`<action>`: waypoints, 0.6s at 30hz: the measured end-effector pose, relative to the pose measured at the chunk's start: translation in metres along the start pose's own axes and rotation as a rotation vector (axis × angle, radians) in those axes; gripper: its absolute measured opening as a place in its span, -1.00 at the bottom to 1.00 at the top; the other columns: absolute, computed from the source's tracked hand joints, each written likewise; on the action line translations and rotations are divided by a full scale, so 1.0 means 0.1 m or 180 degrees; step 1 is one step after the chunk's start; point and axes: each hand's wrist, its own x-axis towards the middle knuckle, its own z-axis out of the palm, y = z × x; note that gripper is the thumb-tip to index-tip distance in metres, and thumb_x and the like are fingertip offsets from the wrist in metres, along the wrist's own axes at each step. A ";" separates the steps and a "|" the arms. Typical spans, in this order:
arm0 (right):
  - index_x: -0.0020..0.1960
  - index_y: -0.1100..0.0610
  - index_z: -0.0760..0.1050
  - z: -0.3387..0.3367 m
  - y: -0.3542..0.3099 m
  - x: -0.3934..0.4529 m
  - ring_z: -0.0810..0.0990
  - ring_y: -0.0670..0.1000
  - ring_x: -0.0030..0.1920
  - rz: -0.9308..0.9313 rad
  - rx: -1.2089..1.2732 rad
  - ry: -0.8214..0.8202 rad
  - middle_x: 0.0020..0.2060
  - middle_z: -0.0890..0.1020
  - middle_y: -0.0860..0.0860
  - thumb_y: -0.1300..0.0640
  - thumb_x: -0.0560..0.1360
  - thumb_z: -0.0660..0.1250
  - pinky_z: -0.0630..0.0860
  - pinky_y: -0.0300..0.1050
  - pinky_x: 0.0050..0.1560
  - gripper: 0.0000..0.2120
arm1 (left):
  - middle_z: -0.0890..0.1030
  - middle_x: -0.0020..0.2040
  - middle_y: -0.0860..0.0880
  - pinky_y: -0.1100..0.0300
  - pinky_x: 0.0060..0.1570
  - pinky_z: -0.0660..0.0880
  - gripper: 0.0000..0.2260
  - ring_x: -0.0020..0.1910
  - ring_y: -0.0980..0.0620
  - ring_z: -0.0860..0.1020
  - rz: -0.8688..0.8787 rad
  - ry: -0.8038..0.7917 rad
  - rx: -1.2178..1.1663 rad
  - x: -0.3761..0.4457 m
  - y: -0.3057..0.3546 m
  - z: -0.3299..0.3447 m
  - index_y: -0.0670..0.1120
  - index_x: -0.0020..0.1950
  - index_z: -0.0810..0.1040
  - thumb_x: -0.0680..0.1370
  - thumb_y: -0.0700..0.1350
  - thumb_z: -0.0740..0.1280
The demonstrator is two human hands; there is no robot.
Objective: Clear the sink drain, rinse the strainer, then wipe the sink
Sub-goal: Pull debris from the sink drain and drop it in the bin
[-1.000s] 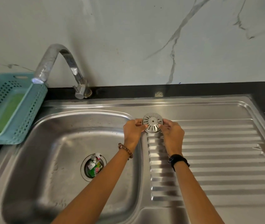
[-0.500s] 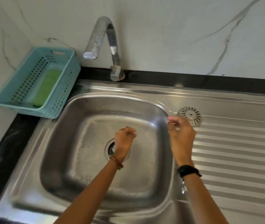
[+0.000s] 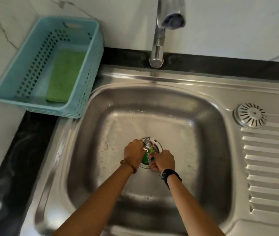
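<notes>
The steel sink [image 3: 203,150] has its drain [image 3: 159,147] open and stuffed with crumpled wrappers [image 3: 148,150], green, red and silver. My left hand [image 3: 133,153] grips the wrappers from the left side of the drain. My right hand [image 3: 165,160] is at the drain's near right edge, its fingers curled down onto the same wad. The round metal strainer [image 3: 250,115] lies flat on the draining board at the right, apart from both hands.
A tap [image 3: 159,31] arches over the basin from the back rim; no water runs. A teal perforated basket [image 3: 24,68] on the black counter at the left holds a green scrub pad [image 3: 65,75]. The ribbed draining board [image 3: 271,167] fills the right side.
Both hands let go of the strainer, left it on the draining board, and moved down into the basin to the drain, where they now grip the wrappers. The view shifted left.
</notes>
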 end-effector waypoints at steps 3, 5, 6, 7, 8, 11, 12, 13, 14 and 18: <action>-0.18 0.26 0.53 0.14 0.02 0.02 0.64 0.07 -0.46 -0.0008 -0.0202 0.0181 -0.35 0.66 0.16 0.22 0.46 0.29 0.64 -0.06 -0.41 -0.89 | 0.56 0.11 -0.19 0.03 -0.07 0.47 -0.81 0.06 -0.18 0.54 0.0196 0.0001 0.0259 0.03 -0.03 0.05 -0.21 0.09 0.48 0.56 -0.20 0.14; -0.14 0.29 0.57 0.19 0.02 0.02 0.67 0.16 -0.31 -0.0017 -0.0292 0.0230 -0.28 0.68 0.20 0.24 0.47 0.26 0.66 0.08 -0.22 -0.86 | 0.57 0.09 -0.20 0.03 -0.08 0.48 -0.81 0.05 -0.19 0.55 0.0223 0.0043 0.0240 0.02 -0.04 0.02 -0.21 0.08 0.49 0.55 -0.21 0.15; -0.14 0.30 0.58 0.20 0.02 0.01 0.66 0.15 -0.33 -0.0001 -0.0221 0.0210 -0.29 0.68 0.20 0.25 0.48 0.26 0.66 0.09 -0.20 -0.84 | 0.58 0.07 -0.20 0.04 -0.10 0.48 -0.82 0.03 -0.19 0.56 0.0202 0.0067 0.0200 0.00 -0.05 0.00 -0.21 0.06 0.50 0.55 -0.20 0.16; -0.16 0.30 0.58 0.19 0.03 -0.01 0.63 0.12 -0.39 0.0015 -0.0112 0.0174 -0.32 0.67 0.19 0.24 0.48 0.26 0.66 0.07 -0.22 -0.84 | 0.58 0.06 -0.20 0.05 -0.11 0.47 -0.82 0.02 -0.18 0.56 0.0162 0.0086 0.0152 -0.02 -0.05 -0.03 -0.21 0.05 0.50 0.55 -0.19 0.17; -0.19 0.29 0.58 0.18 0.03 -0.05 0.60 0.08 -0.45 0.0027 0.0001 0.0147 -0.36 0.65 0.17 0.24 0.48 0.27 0.66 0.02 -0.25 -0.83 | 0.59 0.05 -0.21 0.06 -0.12 0.47 -0.83 0.02 -0.18 0.56 0.0111 0.0095 0.0109 -0.04 -0.06 -0.06 -0.22 0.04 0.50 0.55 -0.19 0.17; -0.24 0.25 0.57 0.10 0.05 -0.20 0.52 -0.03 -0.54 -0.0041 0.0341 0.0141 -0.47 0.60 0.08 0.19 0.48 0.31 0.57 -0.19 -0.45 -0.83 | 0.59 0.03 -0.22 0.07 -0.15 0.46 -0.82 0.00 -0.18 0.56 -0.0092 0.0172 -0.0135 -0.17 -0.09 -0.20 -0.24 0.01 0.51 0.54 -0.14 0.21; -0.23 0.26 0.57 0.06 0.05 -0.25 0.51 -0.06 -0.57 -0.0081 0.0477 0.0122 -0.50 0.59 0.06 0.19 0.48 0.32 0.52 -0.25 -0.51 -0.83 | 0.60 0.01 -0.22 0.08 -0.16 0.45 -0.80 -0.01 -0.19 0.56 -0.0170 0.0204 -0.0262 -0.22 -0.09 -0.25 -0.24 -0.01 0.52 0.53 -0.12 0.23; -0.24 0.27 0.57 0.01 0.05 -0.32 0.49 -0.08 -0.60 -0.0103 0.0617 0.0084 -0.52 0.58 0.05 0.19 0.48 0.33 0.48 -0.29 -0.55 -0.82 | 0.61 0.00 -0.23 0.09 -0.17 0.45 -0.79 -0.02 -0.20 0.56 -0.0250 0.0241 -0.0414 -0.29 -0.09 -0.31 -0.24 -0.03 0.52 0.52 -0.10 0.25; -0.27 0.26 0.56 -0.04 0.05 -0.40 0.48 -0.11 -0.64 -0.0106 0.0774 0.0024 -0.56 0.57 0.03 0.20 0.48 0.33 0.46 -0.32 -0.59 -0.82 | 0.62 -0.02 -0.23 0.10 -0.17 0.45 -0.79 -0.03 -0.21 0.57 -0.0320 0.0289 -0.0600 -0.37 -0.08 -0.37 -0.24 -0.05 0.53 0.51 -0.09 0.26; -0.27 0.24 0.55 -0.23 0.03 -0.83 0.44 -0.11 -0.65 -0.0224 0.1164 -0.0367 -0.62 0.54 -0.02 0.22 0.46 0.33 0.41 -0.33 -0.61 -0.85 | 0.65 -0.08 -0.20 0.15 -0.15 0.45 -0.84 -0.05 -0.17 0.59 -0.0521 0.0667 -0.1430 -0.86 -0.05 -0.57 -0.19 -0.09 0.58 0.47 -0.12 0.28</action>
